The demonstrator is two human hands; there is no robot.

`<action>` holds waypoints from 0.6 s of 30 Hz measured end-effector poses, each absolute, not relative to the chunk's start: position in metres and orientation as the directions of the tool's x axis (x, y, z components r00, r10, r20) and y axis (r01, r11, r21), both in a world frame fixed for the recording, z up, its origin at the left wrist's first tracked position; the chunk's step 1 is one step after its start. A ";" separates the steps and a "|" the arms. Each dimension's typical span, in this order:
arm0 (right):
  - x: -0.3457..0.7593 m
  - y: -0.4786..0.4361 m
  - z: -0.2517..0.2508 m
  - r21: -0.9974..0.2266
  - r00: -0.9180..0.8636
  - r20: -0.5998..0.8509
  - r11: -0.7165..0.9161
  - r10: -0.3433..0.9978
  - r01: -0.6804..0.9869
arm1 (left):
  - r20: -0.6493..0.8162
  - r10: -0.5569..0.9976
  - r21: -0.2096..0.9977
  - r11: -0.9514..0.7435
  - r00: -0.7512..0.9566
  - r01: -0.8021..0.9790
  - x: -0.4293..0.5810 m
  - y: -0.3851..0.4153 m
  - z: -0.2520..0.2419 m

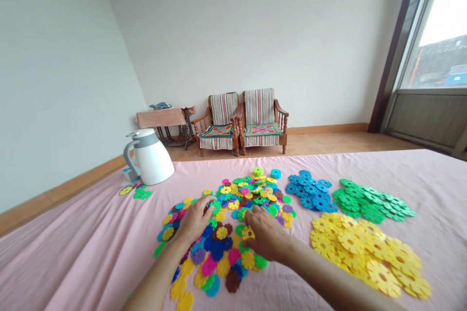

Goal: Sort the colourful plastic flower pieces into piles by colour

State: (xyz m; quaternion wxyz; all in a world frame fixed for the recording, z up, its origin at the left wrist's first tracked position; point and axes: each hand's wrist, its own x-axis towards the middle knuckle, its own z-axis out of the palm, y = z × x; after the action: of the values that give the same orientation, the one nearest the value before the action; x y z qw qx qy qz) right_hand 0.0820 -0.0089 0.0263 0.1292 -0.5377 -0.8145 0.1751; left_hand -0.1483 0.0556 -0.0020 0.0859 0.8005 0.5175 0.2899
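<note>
1. Mixed discs (pixel 218 248): heaped on a pink cloth (pixel 95 257).
2. Left hand (pixel 197 219), right hand (pixel 268 234): over the heap, fingers curled; whether either pinches a disc, I cannot tell.
3. Blue pile (pixel 312 191), green pile (pixel 365 200), yellow pile (pixel 352 242): right of the heap.
4. White jug (pixel 155 161): far left.

We cannot tell whether the right hand (pixel 266 234), its fingers (pixel 257 212) partly hidden, grips any multicoloured, notched plastic discs (pixel 248 259); our view cuts off both bare forearms (pixel 158 272) and the wrinkled pink cloth (pixel 91 248) at the bottom.
</note>
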 end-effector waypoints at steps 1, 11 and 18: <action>0.083 -0.009 0.026 -0.430 -0.383 0.018 0.353 0.924 0.831 | 0.382 0.875 0.440 -0.455 0.297 0.774 -0.148 0.055 -0.002; 0.085 -0.011 0.018 -0.543 -0.328 0.097 0.326 0.940 0.774 | 0.435 0.844 0.395 -0.491 0.313 0.776 -0.145 0.051 0.004; 0.155 -0.026 0.033 -0.593 -0.345 0.130 0.352 0.930 0.724 | 0.418 0.871 0.499 -0.458 0.258 0.736 -0.141 0.049 0.006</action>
State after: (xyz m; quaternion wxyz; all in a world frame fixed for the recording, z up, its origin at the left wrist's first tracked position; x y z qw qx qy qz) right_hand 0.1548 -0.0259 0.0327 0.2301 -0.5240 -0.7892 0.2229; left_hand -0.1407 0.0486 0.0063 0.1017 0.7865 0.5107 0.3320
